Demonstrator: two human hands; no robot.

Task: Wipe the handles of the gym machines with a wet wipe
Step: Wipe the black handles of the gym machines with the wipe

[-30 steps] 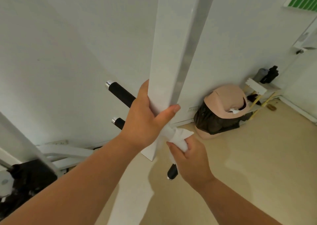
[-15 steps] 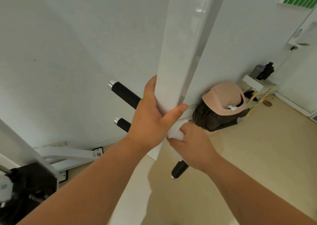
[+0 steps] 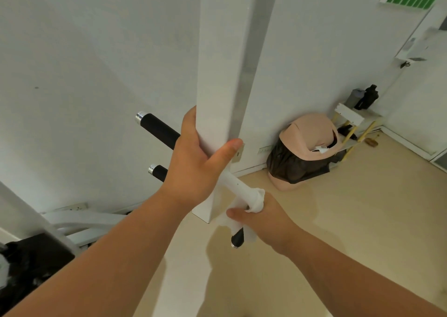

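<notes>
A white square machine arm (image 3: pixel 219 69) hangs down the middle of the view. My left hand (image 3: pixel 196 164) grips its lower part. From the arm's lower end a white bar (image 3: pixel 235 183) runs down to the right and ends in a black grip (image 3: pixel 237 238). My right hand (image 3: pixel 263 220) is closed round that handle with a white wet wipe (image 3: pixel 254 200) wrapped between palm and handle; only the grip's tip shows below the wipe. Two more black grips with chrome caps, an upper one (image 3: pixel 157 129) and a lower one (image 3: pixel 158 171), stick out to the left behind my left hand.
A pink swing-lid bin (image 3: pixel 312 135) with a dark liner stands against the wall at right, beside a small white rack (image 3: pixel 350 115) holding dark bottles (image 3: pixel 367 97). White frame tubes (image 3: pixel 79 222) and a black part (image 3: pixel 29 263) of a machine sit at lower left. Beige floor lies below.
My right hand with the wipe has slid down the handle, away from the white arm toward the black tip, baring the white bar. The left hand kept its grip.
</notes>
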